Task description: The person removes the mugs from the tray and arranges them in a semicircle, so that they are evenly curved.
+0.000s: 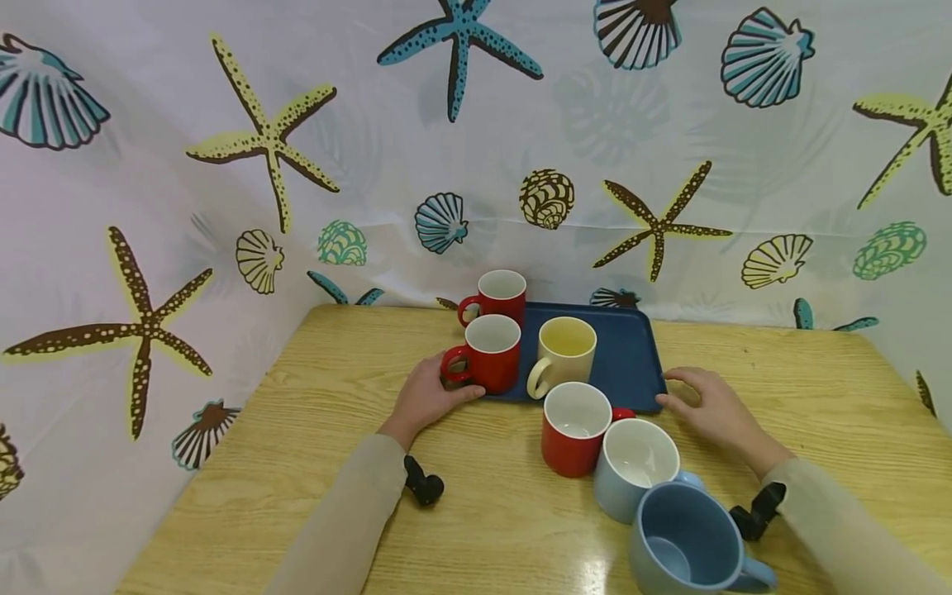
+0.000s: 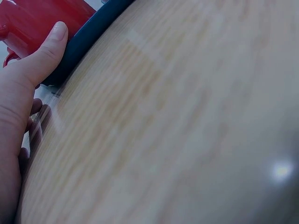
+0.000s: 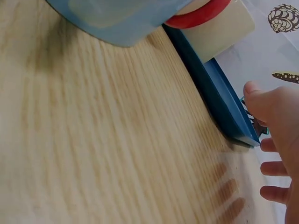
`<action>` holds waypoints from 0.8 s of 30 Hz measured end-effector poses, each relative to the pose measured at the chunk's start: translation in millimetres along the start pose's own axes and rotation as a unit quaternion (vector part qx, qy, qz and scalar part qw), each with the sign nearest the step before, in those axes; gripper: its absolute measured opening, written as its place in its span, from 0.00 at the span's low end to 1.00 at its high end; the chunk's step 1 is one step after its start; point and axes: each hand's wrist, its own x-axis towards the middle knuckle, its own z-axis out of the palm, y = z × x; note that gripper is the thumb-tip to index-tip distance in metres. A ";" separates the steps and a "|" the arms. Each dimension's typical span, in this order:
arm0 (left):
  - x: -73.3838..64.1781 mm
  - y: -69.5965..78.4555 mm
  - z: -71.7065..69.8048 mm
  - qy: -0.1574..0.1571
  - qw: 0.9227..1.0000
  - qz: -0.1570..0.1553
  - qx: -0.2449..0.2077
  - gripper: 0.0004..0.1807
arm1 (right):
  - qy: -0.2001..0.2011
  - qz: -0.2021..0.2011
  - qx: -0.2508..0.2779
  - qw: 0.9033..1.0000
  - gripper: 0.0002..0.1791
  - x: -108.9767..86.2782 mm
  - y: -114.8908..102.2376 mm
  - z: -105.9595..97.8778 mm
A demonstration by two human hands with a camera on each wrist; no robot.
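Note:
A dark blue tray (image 1: 625,355) lies on the table's far side, bearing a red mug (image 1: 500,368), a second red mug (image 1: 511,311) behind it and a cream mug (image 1: 571,357). At the tray's front left corner, my left hand (image 1: 426,398) grips the edge, its thumb (image 2: 52,46) lying along the rim beside the front red mug. My right hand (image 1: 710,411) is at the front right corner with fingers spread and thumb held near the rim. The right half of the tray's surface shows bare.
In front of the tray stand a red mug (image 1: 569,450) with a white inside, a light blue mug (image 1: 619,487) and a larger blue mug (image 1: 684,533), close together in a diagonal row. Behind the wooden table (image 1: 491,512) hangs a cloth (image 1: 357,165) printed with shells and starfish.

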 end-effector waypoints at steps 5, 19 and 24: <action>0.6 0.6 -0.3 0.000 1.000 0.002 0.002 0.38 | -0.010 0.012 -0.051 0.999 0.38 4.2 1.8 1.8; -1.1 1.5 0.8 -0.001 1.000 0.003 -0.004 0.39 | -0.013 0.034 -0.089 0.995 0.44 8.4 6.4 8.7; -1.3 3.1 -0.2 0.002 1.000 -0.001 -0.004 0.38 | -0.008 0.034 -0.093 0.995 0.45 8.9 6.6 11.0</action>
